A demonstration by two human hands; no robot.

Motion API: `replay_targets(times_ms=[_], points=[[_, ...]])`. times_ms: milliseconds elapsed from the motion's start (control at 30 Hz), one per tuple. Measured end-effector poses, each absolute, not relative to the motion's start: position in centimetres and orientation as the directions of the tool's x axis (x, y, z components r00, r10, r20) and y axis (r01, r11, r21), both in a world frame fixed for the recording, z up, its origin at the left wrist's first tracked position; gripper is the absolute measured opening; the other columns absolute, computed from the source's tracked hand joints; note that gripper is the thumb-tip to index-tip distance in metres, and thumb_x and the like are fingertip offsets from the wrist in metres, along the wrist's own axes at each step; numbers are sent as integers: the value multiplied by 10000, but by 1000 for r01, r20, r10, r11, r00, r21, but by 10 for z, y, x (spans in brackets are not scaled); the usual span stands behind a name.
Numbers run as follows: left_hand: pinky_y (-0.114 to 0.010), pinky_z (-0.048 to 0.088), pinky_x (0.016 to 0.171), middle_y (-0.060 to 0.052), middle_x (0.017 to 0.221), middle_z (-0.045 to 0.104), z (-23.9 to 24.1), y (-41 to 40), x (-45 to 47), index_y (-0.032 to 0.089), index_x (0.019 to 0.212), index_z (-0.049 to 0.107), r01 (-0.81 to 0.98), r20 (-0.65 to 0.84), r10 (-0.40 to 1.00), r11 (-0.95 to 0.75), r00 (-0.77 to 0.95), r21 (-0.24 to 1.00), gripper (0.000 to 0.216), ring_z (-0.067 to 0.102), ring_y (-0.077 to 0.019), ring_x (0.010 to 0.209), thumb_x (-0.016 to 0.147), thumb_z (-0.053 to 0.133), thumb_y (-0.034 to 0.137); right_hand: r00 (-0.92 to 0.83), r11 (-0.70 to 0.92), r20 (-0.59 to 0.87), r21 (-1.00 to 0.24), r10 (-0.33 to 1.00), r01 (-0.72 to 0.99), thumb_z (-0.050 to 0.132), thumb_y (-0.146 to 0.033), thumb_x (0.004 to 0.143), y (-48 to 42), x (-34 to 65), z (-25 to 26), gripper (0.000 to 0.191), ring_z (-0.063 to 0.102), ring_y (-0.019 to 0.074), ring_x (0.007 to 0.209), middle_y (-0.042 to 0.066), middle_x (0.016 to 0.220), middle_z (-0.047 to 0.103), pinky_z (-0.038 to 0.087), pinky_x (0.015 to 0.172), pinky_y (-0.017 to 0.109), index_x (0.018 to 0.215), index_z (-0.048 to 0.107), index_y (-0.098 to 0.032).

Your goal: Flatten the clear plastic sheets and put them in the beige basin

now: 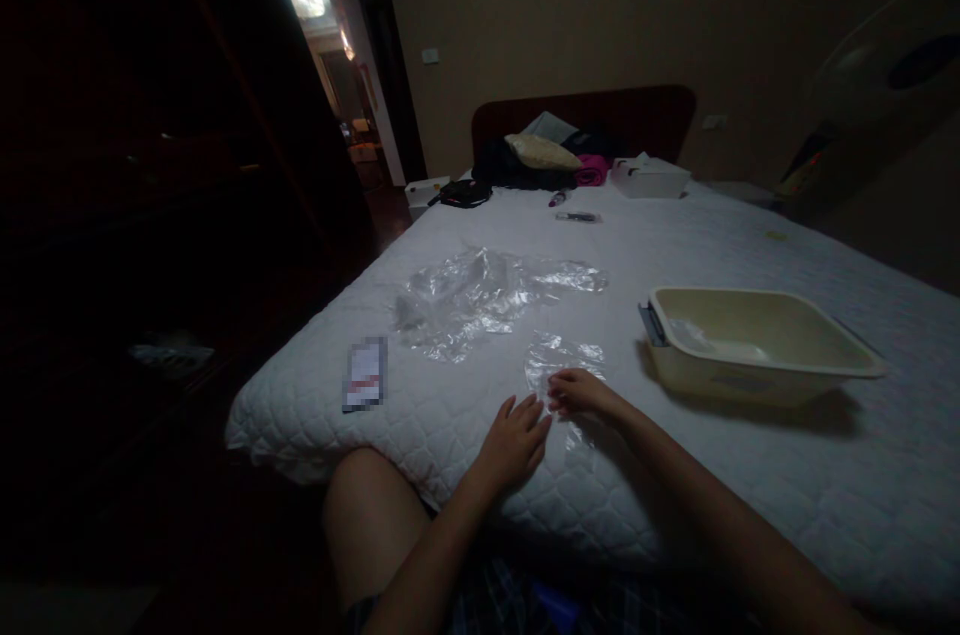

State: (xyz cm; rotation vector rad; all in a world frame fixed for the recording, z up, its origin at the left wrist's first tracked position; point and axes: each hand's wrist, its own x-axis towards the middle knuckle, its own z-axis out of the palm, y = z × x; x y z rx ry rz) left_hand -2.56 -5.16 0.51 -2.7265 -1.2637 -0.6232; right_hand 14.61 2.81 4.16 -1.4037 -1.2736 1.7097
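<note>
A small clear plastic bag [568,353] lies flat on the white quilted bed in front of me. My right hand [585,395] is over its middle, with fingers curled and the tips pinched together at the bag's left side. Just left of it, my left hand [516,440] rests palm down, fingers stretched and slightly apart, the fingertips near the bag's edge. Beyond both hands spreads a larger heap of crumpled clear plastic bags [487,290], which neither hand touches.
A cream plastic basin [765,370] with grey handles stands on the right. A phone-sized item [365,373], blurred out, lies left near the bed's edge. Farther back are a white box [651,177], a dark pouch [465,193], and piled clothes with a pillow [541,152].
</note>
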Motion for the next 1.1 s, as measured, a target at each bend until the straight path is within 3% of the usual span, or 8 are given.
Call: replay_targets(times_ms=[367,600,900,1100], points=[[-443,232,1016,-79,1266,457,2,-50,-24,197,1181,458,738,410,708,-665,575,113,364,327,-223,1232,820,446,237,-138,-407,-399,-912,907,-41,516,-180,764,30,153,35,28,623,116,573,35,704,616,512,511,217,779,517,-157],[-449,248,1009,-103,1312,403,6,-52,-24,188,1202,433,738,413,697,-670,586,84,414,302,-230,1248,791,470,208,-68,-362,-356,-924,932,-123,536,-180,742,29,156,41,96,634,123,621,53,774,639,506,507,199,838,528,-172],[-447,260,1002,-103,1273,450,5,-51,-24,181,1219,413,729,432,678,-681,594,67,423,315,-226,1242,798,448,204,-177,-341,-327,-939,928,-50,548,-155,725,33,149,41,65,626,124,607,36,685,644,523,549,229,784,573,-160],[-435,276,998,-103,1270,453,7,-52,-24,167,1241,386,728,428,681,-681,594,73,447,335,-220,1231,798,434,194,-138,-238,-227,-968,964,-73,570,-206,716,31,161,50,113,641,155,714,67,814,654,530,669,289,822,581,-171]])
